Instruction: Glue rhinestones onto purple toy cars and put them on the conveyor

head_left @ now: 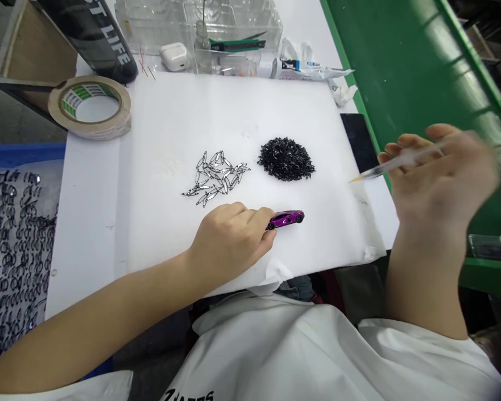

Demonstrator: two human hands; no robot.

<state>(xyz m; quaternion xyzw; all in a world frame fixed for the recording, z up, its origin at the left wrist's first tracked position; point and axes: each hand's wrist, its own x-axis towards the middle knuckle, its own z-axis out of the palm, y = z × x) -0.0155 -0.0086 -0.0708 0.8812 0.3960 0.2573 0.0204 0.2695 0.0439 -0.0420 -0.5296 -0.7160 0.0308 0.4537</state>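
Two bare hands work over a white foam sheet (162, 139) laid on a white worktop (83, 234). Left of the sheet, a blue-rimmed tray (20, 155) holds rows of dark curled shapes, too small to identify. At the sheet's far left corner sit a tan roll of adhesive tape (112, 123) and a black bottle with white lettering (92, 33). Behind the sheet's far edge stand a clear compartment box (196, 22), a white earbud case (173, 56), a small glass bottle (202, 42) and a squeezed white tube (304, 68).

On the sheet, a loose scatter of slim, pointed clear pieces edged in black (215, 175) lies just left of a heap of small glossy black slivers (286, 159). Nearer the sheet's front edge, the left hand (229, 245), fingers pressed together, pinches the tail of a glossy purple toy sports car (286, 220), which sits below the black heap. Past the sheet's right edge, the blurred right hand (438, 178), fingers loosely curled and parted, holds a clear plastic stylus with an orange tip (401, 161) in the air, in front of a green panel (401, 55).
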